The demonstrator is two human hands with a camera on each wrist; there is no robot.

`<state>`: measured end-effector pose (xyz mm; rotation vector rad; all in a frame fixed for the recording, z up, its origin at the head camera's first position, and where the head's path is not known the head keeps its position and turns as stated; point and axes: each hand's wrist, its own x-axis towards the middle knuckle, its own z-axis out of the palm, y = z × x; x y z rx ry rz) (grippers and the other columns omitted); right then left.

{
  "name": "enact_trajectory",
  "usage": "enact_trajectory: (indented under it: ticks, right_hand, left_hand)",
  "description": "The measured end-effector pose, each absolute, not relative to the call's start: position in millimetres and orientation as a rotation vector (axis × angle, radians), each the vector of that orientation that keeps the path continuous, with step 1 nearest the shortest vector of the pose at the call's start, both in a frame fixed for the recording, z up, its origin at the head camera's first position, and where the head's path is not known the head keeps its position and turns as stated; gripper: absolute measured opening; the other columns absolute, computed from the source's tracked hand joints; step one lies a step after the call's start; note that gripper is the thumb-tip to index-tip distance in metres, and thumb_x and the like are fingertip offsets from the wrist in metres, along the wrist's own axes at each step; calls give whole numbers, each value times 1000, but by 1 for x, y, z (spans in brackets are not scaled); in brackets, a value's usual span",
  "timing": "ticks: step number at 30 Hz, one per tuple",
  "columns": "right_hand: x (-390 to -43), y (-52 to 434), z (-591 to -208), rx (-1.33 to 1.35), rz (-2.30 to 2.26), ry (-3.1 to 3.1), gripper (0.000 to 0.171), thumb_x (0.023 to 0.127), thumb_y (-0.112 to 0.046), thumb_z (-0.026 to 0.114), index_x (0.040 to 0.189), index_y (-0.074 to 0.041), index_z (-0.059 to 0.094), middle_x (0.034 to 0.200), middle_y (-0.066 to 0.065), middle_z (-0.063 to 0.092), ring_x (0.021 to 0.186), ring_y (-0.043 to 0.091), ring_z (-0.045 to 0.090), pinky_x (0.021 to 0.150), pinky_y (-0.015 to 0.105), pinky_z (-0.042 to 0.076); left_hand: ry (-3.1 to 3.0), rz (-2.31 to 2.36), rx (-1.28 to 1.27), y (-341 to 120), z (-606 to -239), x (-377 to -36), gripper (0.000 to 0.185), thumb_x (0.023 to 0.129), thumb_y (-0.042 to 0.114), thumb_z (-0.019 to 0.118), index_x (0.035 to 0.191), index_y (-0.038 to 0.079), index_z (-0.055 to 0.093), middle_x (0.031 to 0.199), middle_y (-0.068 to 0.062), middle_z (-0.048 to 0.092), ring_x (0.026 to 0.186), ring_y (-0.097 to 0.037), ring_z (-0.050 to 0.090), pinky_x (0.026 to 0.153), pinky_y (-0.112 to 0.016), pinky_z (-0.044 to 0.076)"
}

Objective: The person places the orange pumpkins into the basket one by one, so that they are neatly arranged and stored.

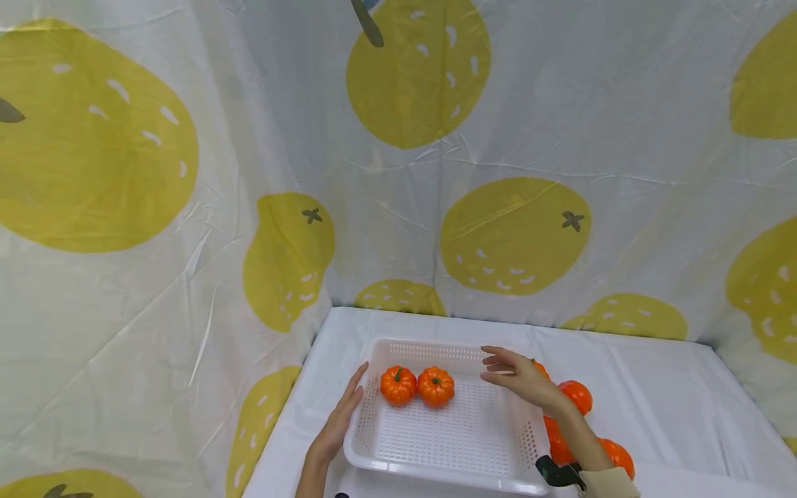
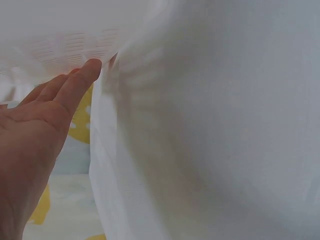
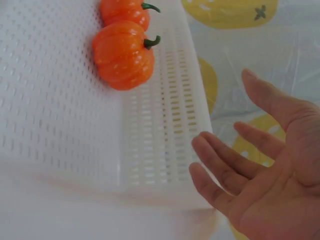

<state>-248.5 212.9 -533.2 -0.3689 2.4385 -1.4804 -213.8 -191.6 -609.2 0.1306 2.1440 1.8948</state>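
Observation:
A white perforated basket (image 1: 398, 349) sits on the white table and holds two small orange pumpkins (image 1: 398, 384) (image 1: 436, 386), side by side near its far left. My left hand (image 1: 341, 415) lies flat with straight fingers against the basket's left wall (image 2: 75, 45). My right hand (image 1: 515, 373) hovers open above the basket's right rim, empty, palm (image 3: 280, 190) facing the pumpkins (image 3: 123, 56). Several more orange pumpkins (image 1: 578, 395) lie on the table to the right of the basket, partly hidden by my right forearm.
A white cloth with large yellow fruit prints (image 1: 515, 235) hangs behind and to the left of the table, close to the basket. The white tabletop (image 1: 672, 401) extends to the right of the loose pumpkins.

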Motion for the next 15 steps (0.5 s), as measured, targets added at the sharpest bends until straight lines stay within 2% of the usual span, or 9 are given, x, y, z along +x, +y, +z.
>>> enact_trajectory:
  ticks: [6,10,15]
  right_hand:
    - [-230,233,-515,-330,-1524,2493,70,99,-33,70,158,-12,40,151,26,52,136,44,54,103,46,58]
    - [-219,247,-506,-305,-1435,2609,71,99,-37,70,158,-12,40,149,26,54,135,47,54,96,44,61]
    - [-204,264,-497,-196,-1296,2718,76,98,-42,70,159,-10,38,148,26,55,134,48,54,100,56,57]
  left_hand:
    - [2136,1896,137,-191,-609,-213,55,110,54,30,164,44,20,177,-2,5,162,-42,-2,120,-77,-1]
    - [2140,1887,138,-190,-609,-214,56,110,55,31,164,44,20,177,-1,5,162,-42,-1,120,-77,-1]
    - [2150,1884,125,-191,-607,-212,56,110,55,31,164,44,20,177,-3,5,162,-44,-1,119,-78,-1]
